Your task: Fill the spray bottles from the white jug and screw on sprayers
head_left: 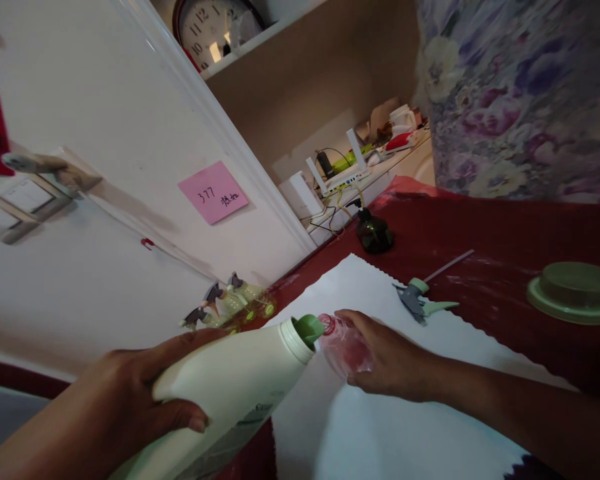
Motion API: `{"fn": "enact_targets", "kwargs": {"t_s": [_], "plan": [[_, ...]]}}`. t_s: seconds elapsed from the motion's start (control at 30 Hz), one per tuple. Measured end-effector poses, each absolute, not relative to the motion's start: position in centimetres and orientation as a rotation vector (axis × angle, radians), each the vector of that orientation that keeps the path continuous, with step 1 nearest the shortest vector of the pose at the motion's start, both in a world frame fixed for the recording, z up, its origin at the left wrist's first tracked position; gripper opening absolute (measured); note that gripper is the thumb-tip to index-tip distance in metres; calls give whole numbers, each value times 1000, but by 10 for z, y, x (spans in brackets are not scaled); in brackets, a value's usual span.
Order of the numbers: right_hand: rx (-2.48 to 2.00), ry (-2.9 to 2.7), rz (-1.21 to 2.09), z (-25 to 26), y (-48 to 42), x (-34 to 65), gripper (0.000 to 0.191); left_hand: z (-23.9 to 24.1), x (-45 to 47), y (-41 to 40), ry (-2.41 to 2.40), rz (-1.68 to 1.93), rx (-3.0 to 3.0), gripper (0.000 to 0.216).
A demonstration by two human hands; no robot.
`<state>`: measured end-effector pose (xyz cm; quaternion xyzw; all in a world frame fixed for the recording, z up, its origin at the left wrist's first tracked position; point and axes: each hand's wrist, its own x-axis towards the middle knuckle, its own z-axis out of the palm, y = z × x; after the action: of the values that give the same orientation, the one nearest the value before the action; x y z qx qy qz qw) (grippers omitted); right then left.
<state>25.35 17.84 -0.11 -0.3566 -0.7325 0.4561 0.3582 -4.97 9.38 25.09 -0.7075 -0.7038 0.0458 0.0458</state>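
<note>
Closely, left hand (127,390) clasping jug (235,377), right hand (390,357), bottle (343,350).

You have a big cream bottle (240,380) tipped slightly upward, its green spout (309,329) right at the mouth of your small bottle (347,350) (clear pink, leaning toward the spout).

This is looking like a home: a round, dark-rimmed clock (213,30) is resting on a white shelf (265,42), and a white plastic router (347,179) is standing below. A purple floral covering (520,107) is showing nearby.
</note>
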Motion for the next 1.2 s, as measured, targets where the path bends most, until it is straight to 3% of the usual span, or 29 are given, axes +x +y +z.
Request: {"fn": "enact_targets", "kwargs": {"t_s": [0.57,0.73,0.9,1.2], "plan": [[-908,-1838,1198,-8,179,253,93,254,-53,94,-2119,118,-2186,78],[-903,-1866,1198,-8,180,253,95,264,-27,96,-2333,308,-2058,78],[-905,-1866,1190,-6,179,253,93,271,13,89,-2409,210,-1955,69],[-902,-1844,1192,-9,178,253,93,272,5,91,-2468,397,-1915,78]]}}
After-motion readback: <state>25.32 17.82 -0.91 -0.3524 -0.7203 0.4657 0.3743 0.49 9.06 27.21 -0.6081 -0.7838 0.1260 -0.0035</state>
